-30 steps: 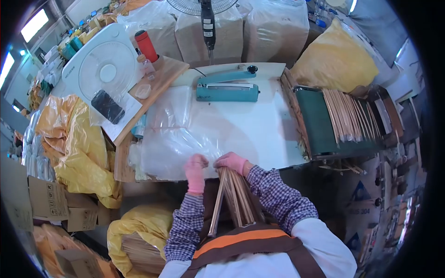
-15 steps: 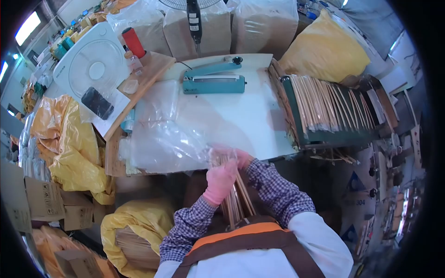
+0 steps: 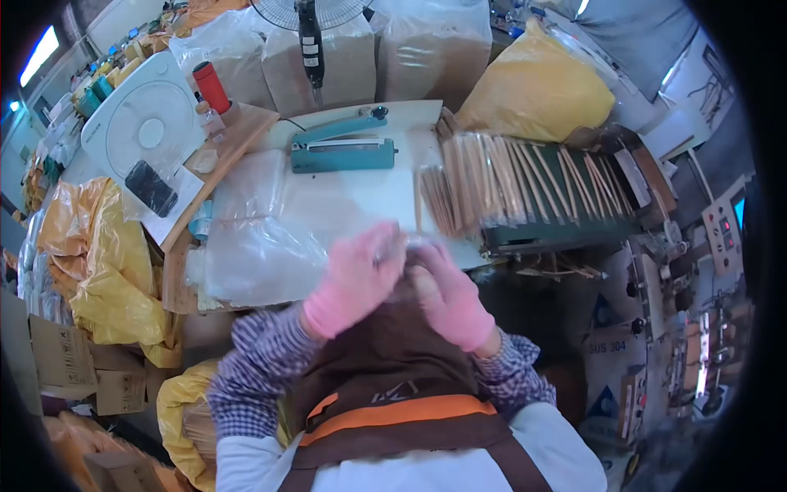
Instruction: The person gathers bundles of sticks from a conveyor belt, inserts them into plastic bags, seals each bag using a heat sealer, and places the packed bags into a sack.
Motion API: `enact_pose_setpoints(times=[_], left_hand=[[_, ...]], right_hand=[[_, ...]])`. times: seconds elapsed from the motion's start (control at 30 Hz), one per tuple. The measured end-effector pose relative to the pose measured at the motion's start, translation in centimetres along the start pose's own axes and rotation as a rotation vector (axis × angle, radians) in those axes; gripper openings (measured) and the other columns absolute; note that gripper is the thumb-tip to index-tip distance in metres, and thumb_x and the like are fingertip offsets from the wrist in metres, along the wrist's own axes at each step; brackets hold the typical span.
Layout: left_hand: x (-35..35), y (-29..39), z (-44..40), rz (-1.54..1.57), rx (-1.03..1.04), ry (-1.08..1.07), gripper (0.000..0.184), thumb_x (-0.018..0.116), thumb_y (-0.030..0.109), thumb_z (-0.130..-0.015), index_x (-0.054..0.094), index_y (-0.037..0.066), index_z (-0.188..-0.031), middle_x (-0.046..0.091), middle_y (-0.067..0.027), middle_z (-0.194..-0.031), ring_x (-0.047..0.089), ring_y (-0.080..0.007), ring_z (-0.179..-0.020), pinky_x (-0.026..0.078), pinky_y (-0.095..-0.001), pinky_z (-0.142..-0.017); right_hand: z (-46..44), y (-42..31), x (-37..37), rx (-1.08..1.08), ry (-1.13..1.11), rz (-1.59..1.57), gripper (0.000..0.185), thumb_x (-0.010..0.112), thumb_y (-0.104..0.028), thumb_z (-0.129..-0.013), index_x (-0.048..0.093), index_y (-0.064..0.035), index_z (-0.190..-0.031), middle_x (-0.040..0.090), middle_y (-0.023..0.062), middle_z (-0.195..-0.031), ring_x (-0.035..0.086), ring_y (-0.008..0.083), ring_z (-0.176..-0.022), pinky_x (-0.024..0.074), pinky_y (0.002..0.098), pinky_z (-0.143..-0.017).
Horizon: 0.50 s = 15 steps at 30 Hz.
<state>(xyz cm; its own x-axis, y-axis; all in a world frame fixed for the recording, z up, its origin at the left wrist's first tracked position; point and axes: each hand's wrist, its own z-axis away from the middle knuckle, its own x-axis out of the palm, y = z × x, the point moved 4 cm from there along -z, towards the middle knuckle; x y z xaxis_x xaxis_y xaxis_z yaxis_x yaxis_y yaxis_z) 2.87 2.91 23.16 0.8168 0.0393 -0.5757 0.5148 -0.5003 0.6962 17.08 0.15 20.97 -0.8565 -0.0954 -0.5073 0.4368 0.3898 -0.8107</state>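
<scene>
My left hand (image 3: 354,277), in a pink glove, is closed at the table's front edge, just above the brown apron (image 3: 385,344). Facing it, my right hand (image 3: 455,302) has its gloved fingers curled inward. A small blurred thing with a clear, shiny surface shows between the two hands; most of it is hidden by the fingers. Left of the hands, clear plastic bags (image 3: 266,258) lie flat on the white tabletop (image 3: 352,197). Beyond them stands a teal sealer (image 3: 343,156). Thin wooden sticks (image 3: 500,180) lie in a row at the right, some over the tabletop's right part.
A wooden shelf (image 3: 234,152) holds a red bottle (image 3: 211,87), a small bottle and a phone (image 3: 151,188). Yellow sacks stand at the left, lower left and back right (image 3: 537,86). Wrapped boxes and a fan (image 3: 310,49) are behind the table; cardboard boxes (image 3: 64,357) sit at left.
The view has shifted right. Both hands look larger and higher, and the bundle of sticks hanging below them no longer shows. The row of sticks at the right now reaches onto the white tabletop.
</scene>
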Motion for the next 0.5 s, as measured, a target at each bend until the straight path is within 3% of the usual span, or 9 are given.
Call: enact_pose_setpoints(times=[0.03, 0.13, 0.23, 0.33, 0.37, 0.47, 0.5], left_hand=[[-1.2, 0.5, -2.1, 0.028, -0.005, 0.009, 0.018, 0.060, 0.011, -0.080, 0.060, 0.002, -0.095, 0.060, -0.0188, -0.074, 0.061, -0.0328, -0.067, 0.049, -0.0354, -0.060], [-2.9, -2.3, -5.8, -0.009, 0.038, -0.029, 0.017, 0.060, 0.016, -0.079, 0.061, 0.001, -0.088, 0.060, -0.0193, -0.073, 0.060, -0.0349, -0.068, 0.048, -0.0375, -0.062], [-4.5, -8.0, -5.6, -0.217, 0.069, -0.179, 0.018, 0.062, 0.018, -0.078, 0.063, 0.002, -0.086, 0.061, -0.0164, -0.078, 0.061, -0.0319, -0.071, 0.049, -0.0368, -0.065], [-6.0, -10.4, -5.2, -0.490, 0.136, -0.277, 0.021, 0.065, 0.022, -0.075, 0.065, 0.005, -0.087, 0.062, -0.0135, -0.085, 0.062, -0.0291, -0.075, 0.049, -0.0349, -0.068], [-5.8, -10.9, -4.6, -0.571, 0.160, -0.309, 0.023, 0.066, 0.024, -0.074, 0.066, 0.005, -0.088, 0.062, -0.0129, -0.087, 0.062, -0.0288, -0.077, 0.049, -0.0345, -0.070], [-4.6, -10.9, -4.4, -0.306, 0.270, -0.091, 0.023, 0.070, 0.024, -0.070, 0.067, 0.007, -0.086, 0.061, -0.0122, -0.087, 0.061, -0.0290, -0.078, 0.049, -0.0335, -0.070], [-4.8, -11.3, -4.3, -0.200, 0.230, -0.001, 0.029, 0.072, 0.024, -0.068, 0.066, 0.007, -0.090, 0.061, -0.0120, -0.089, 0.061, -0.0285, -0.080, 0.049, -0.0335, -0.072]], right_hand=[[-2.0, -2.0, 0.3, -0.189, 0.046, 0.222, 0.039, 0.053, -0.022, -0.082, 0.048, -0.0019, -0.115, 0.047, 0.0208, -0.115, 0.046, 0.0369, -0.107, 0.0408, 0.0426, -0.089], [-5.7, -0.8, 4.4, -0.454, 0.157, 0.641, 0.048, 0.060, -0.025, -0.076, 0.046, -0.0040, -0.118, 0.047, 0.0203, -0.116, 0.046, 0.0363, -0.107, 0.0411, 0.0440, -0.090], [-8.6, 3.4, 5.6, -0.485, -0.035, 0.696, 0.059, 0.065, -0.028, -0.073, 0.042, -0.0023, -0.121, 0.049, 0.0192, -0.115, 0.049, 0.0357, -0.104, 0.0423, 0.0443, -0.089], [-10.7, 3.4, 2.9, -0.525, -0.021, 0.591, 0.065, 0.066, -0.034, -0.074, 0.041, -0.0029, -0.126, 0.048, 0.0199, -0.120, 0.053, 0.0352, -0.105, 0.0465, 0.0415, -0.084], [-11.3, 2.7, 2.9, -0.443, -0.045, 0.534, 0.065, 0.067, -0.034, -0.073, 0.043, -0.0067, -0.127, 0.059, 0.0173, -0.104, 0.062, 0.0305, -0.088, 0.0510, 0.0370, -0.071], [-13.0, 1.9, 5.2, -0.391, -0.300, 0.710, 0.051, 0.066, -0.031, -0.075, 0.053, -0.0117, -0.120, 0.064, 0.0114, -0.080, 0.064, 0.0265, -0.068, 0.0515, 0.0342, -0.059], [-13.8, 2.5, 5.4, -0.447, -0.265, 0.687, 0.044, 0.065, -0.030, -0.076, 0.056, -0.0133, -0.115, 0.064, 0.0095, -0.075, 0.063, 0.0259, -0.064, 0.0511, 0.0339, -0.056]])
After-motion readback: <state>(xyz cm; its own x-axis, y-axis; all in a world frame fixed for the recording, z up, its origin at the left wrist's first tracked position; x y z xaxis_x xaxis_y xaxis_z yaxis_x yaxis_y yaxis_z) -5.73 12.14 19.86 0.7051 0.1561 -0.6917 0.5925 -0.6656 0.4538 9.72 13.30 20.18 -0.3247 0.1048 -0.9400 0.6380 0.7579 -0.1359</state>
